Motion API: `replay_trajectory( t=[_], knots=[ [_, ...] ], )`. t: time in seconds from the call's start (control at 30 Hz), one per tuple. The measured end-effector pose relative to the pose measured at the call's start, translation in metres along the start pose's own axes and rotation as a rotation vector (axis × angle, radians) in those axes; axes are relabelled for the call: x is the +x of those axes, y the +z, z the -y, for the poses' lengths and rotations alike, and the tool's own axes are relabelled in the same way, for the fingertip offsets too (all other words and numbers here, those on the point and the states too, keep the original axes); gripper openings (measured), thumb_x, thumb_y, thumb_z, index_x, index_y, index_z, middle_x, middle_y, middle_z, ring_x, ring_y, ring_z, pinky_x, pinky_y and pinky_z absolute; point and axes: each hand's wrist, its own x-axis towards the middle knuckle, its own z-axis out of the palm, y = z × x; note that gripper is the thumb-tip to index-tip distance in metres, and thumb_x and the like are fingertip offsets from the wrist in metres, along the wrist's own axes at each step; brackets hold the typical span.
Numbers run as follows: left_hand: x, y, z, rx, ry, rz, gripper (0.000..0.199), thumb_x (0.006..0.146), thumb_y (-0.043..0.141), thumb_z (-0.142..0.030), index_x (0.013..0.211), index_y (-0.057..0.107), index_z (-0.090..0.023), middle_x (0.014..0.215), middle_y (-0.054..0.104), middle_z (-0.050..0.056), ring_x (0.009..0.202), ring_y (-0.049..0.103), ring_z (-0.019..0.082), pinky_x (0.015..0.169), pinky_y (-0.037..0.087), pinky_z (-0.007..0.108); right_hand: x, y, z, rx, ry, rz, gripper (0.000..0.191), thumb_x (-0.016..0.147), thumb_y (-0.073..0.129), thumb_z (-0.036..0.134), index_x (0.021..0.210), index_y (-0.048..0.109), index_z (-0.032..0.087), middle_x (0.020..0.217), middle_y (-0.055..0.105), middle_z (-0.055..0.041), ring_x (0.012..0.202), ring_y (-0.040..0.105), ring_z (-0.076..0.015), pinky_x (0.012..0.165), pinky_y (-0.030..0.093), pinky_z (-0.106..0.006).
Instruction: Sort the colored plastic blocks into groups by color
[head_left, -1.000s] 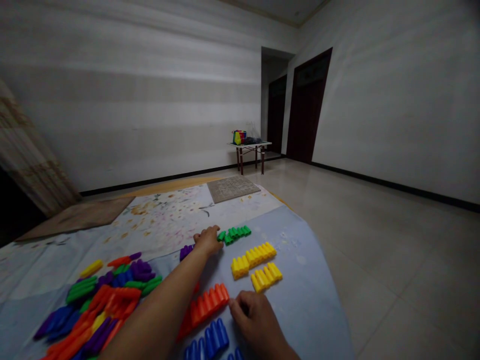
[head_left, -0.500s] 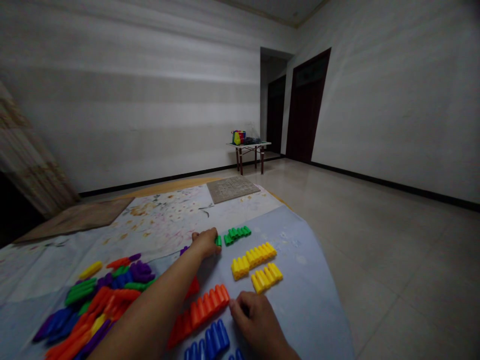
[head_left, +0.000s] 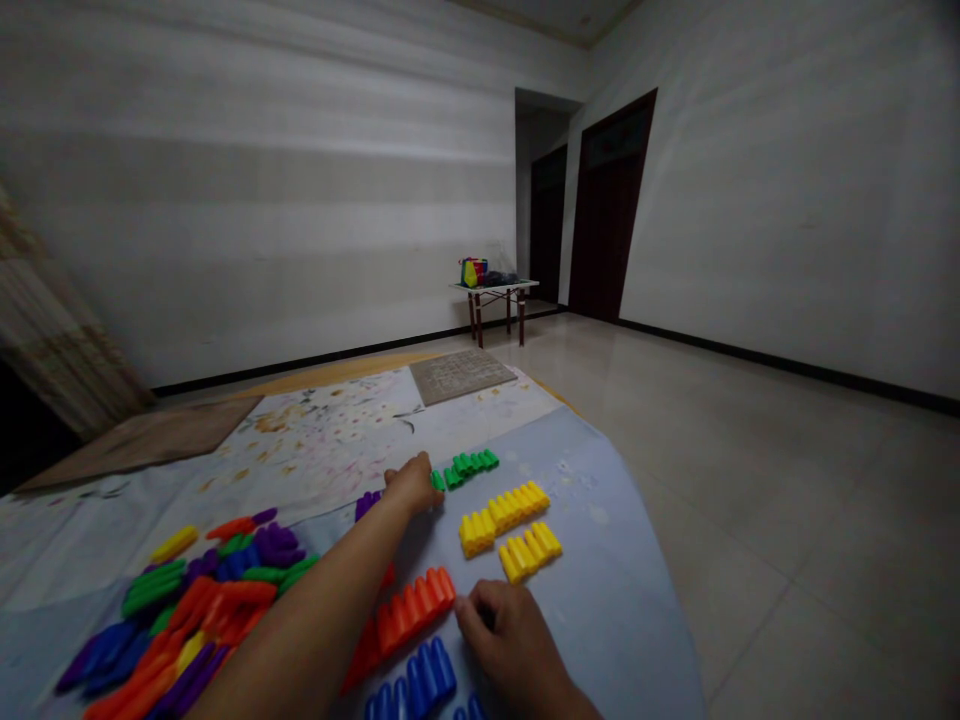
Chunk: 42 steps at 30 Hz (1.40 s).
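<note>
From the head camera, the left hand [head_left: 412, 487] is stretched out across the pale blue sheet [head_left: 600, 600], fingers curled loosely downward, with its fingertips on a single green block [head_left: 437, 481]. Whether the fingers actually pinch that block or only rest on it is hard to tell; the knuckles cover most of it. Just beyond the block, lined up with it, lies the green row [head_left: 470, 465], a short line of matching pieces, almost touching the one under the fingers. A purple block [head_left: 367, 503] peeks out on the near side of the wrist.

The right hand [head_left: 508, 632] sits close to the camera, curled into a loose fist, knuckles up, thumb tucked in. Its fingertips are pressed at the end of the orange row [head_left: 409, 611]; I cannot tell if anything is held inside the fist. The blue row [head_left: 420, 680] lies just beside it, partly cut off at the bottom edge. Two yellow rows [head_left: 510, 525] lie between the two hands, apart from both.

The left forearm hides part of the orange row, and the mixed pile [head_left: 195, 610] of loose blocks at the left runs out of the picture. The room is dim, so small details blur.
</note>
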Motion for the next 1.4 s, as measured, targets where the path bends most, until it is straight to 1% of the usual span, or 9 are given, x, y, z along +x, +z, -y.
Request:
replay_trajectory(
  t=[0.17,0.43,0.63,0.73,0.83,0.97,1.13,1.27,1.4],
  knots=[
    [0.002,-0.001,0.0,-0.052,-0.002,0.023,0.038,0.08,0.056,-0.044,0.105,0.057,-0.016,0.109,0.06,0.007,0.102,0.054,0.021,0.092,0.039,0.045,0.0,0.0,0.001,-0.017,-0.002,-0.002,0.03,0.083,0.05,0.028,0.056,0.051,0.016,0.055,0.052,0.002,0.054,0.046,-0.0092,0.052,0.024,-0.022],
    [0.009,0.01,0.003,-0.167,-0.012,-0.071,0.036,0.063,0.067,-0.042,0.093,0.06,-0.023,0.109,0.065,0.01,0.105,0.056,0.027,0.09,0.035,0.042,0.0,0.0,0.0,-0.011,0.0,-0.009,0.03,0.083,0.05,0.029,0.056,0.049,0.016,0.055,0.051,0.0026,0.054,0.045,-0.0089,0.051,0.023,-0.022],
    [0.0,0.008,0.01,-0.295,-0.004,-0.202,0.056,0.061,0.068,-0.048,0.108,0.056,-0.02,0.112,0.063,0.012,0.1,0.058,0.027,0.088,0.037,0.041,-0.001,0.0,0.0,0.025,-0.001,0.001,0.03,0.083,0.048,0.029,0.055,0.046,0.016,0.054,0.048,0.0034,0.054,0.044,-0.0088,0.052,0.025,-0.021],
    [-0.022,-0.006,0.028,-0.392,0.03,-0.308,0.05,0.075,0.048,-0.057,0.108,0.056,-0.02,0.108,0.064,0.008,0.091,0.061,0.02,0.084,0.041,0.033,-0.002,0.0,-0.001,0.027,-0.02,0.004,0.031,0.083,0.047,0.03,0.055,0.043,0.017,0.054,0.046,0.0036,0.054,0.044,-0.0092,0.052,0.025,-0.021],
    [-0.057,-0.023,0.061,-0.469,0.057,-0.388,0.05,0.083,0.03,-0.058,0.094,0.06,-0.019,0.093,0.068,0.005,0.085,0.061,0.017,0.076,0.045,0.027,-0.002,-0.002,-0.001,0.025,-0.033,0.016,0.033,0.083,0.046,0.032,0.054,0.041,0.018,0.053,0.044,0.0035,0.053,0.043,-0.0097,0.052,0.026,-0.022],
    [-0.112,-0.032,0.116,-0.497,-0.011,-0.455,0.051,0.083,0.028,-0.057,0.082,0.061,-0.017,0.081,0.068,0.004,0.081,0.061,0.019,0.071,0.046,0.027,-0.003,-0.005,-0.001,0.019,-0.07,0.048,0.035,0.085,0.042,0.037,0.056,0.043,0.018,0.053,0.044,0.003,0.053,0.044,-0.0111,0.052,0.027,-0.023],
    [-0.172,-0.02,0.169,-0.436,-0.103,-0.465,0.044,0.082,0.035,-0.051,0.084,0.062,-0.017,0.081,0.068,0.004,0.078,0.061,0.019,0.071,0.046,0.029,-0.004,-0.005,-0.005,0.007,-0.101,0.076,0.038,0.086,0.039,0.043,0.059,0.049,0.017,0.056,0.048,0.0015,0.055,0.047,-0.0132,0.054,0.03,-0.024],
    [-0.202,-0.005,0.178,-0.357,-0.106,-0.436,0.038,0.081,0.04,-0.046,0.09,0.064,-0.019,0.092,0.068,0.005,0.087,0.061,0.021,0.079,0.044,0.032,-0.005,-0.005,-0.007,-0.006,-0.098,0.091,0.04,0.086,0.037,0.046,0.061,0.051,0.017,0.056,0.048,0.0014,0.055,0.047,-0.0137,0.054,0.031,-0.025],
    [-0.213,0.002,0.158,-0.22,-0.047,-0.376,0.033,0.082,0.041,-0.041,0.093,0.066,-0.022,0.102,0.067,0.005,0.097,0.059,0.022,0.086,0.04,0.036,-0.005,-0.006,-0.007,-0.014,-0.105,0.09,0.042,0.086,0.036,0.047,0.063,0.052,0.017,0.057,0.05,0.0005,0.056,0.048,-0.0142,0.054,0.032,-0.025]
  ],
)
